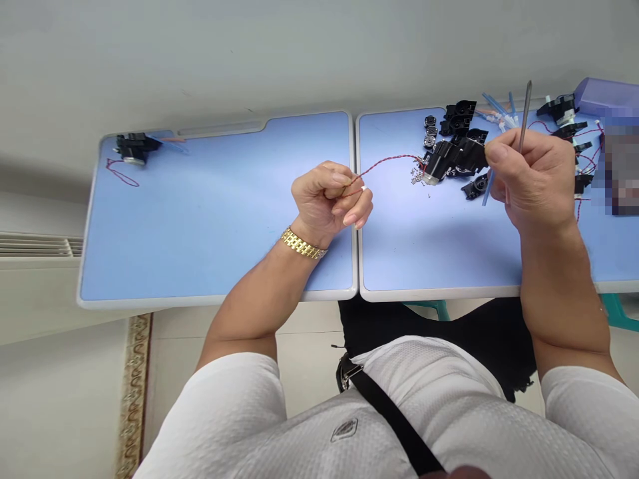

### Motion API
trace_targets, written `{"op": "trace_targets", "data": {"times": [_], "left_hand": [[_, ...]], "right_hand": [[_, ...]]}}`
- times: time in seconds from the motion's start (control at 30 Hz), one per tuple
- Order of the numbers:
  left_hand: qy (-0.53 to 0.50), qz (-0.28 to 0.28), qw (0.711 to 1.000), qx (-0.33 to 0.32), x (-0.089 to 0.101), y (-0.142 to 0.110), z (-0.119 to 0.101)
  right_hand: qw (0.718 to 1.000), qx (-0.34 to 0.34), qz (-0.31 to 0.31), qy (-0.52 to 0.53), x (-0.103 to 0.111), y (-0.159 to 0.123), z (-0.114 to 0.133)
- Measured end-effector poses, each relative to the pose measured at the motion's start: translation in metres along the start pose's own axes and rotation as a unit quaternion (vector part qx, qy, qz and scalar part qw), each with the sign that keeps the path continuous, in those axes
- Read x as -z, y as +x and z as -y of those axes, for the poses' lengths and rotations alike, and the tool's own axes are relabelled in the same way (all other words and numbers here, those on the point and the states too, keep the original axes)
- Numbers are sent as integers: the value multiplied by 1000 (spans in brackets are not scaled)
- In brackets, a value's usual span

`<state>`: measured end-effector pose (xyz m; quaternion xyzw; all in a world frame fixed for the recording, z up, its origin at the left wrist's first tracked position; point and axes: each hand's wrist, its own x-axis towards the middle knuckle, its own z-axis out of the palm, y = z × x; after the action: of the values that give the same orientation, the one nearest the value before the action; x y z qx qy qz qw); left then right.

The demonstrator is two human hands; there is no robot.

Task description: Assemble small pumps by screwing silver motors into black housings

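Observation:
My left hand (329, 199) is closed in a pinch on the end of a twisted red and black wire (389, 162), above the seam of two blue tables. That wire runs right to a black motor assembly (452, 158). My right hand (534, 174) is closed round the assembly's right side and also grips a thin metal screwdriver (524, 118) whose shaft points up and away. A gold watch (302, 245) is on my left wrist.
Loose black plastic parts (458, 118), tiny screws (417, 177) and blue and white tubes (499, 110) lie behind the assembly. More wired black units (566, 113) and a lilac box (606, 96) sit far right. One finished unit (132, 146) rests at the left table's (200, 226) far corner.

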<state>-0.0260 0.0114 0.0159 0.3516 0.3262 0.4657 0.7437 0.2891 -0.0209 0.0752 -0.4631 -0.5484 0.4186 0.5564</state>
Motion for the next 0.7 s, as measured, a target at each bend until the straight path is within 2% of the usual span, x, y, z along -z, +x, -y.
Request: {"op": "trace_targets", "data": {"times": [0.1, 0.23, 0.37, 0.53, 0.7], "left_hand": [[1, 18, 1000, -10, -4, -1, -2], [8, 15, 1000, -6, -13, -2, -3], [-13, 38, 998, -54, -20, -3, 0], [-7, -4, 1000, -29, -18, -2, 3], [4, 29, 998, -49, -17, -2, 3]], "right_hand": [[1000, 2, -1, -1, 1, 0, -2], [1000, 3, 1, -8, 2, 0, -3], [1000, 6, 2, -4, 1, 0, -1], [1000, 3, 10, -13, 0, -1, 0], [1000, 1, 17, -15, 1, -1, -1]]}}
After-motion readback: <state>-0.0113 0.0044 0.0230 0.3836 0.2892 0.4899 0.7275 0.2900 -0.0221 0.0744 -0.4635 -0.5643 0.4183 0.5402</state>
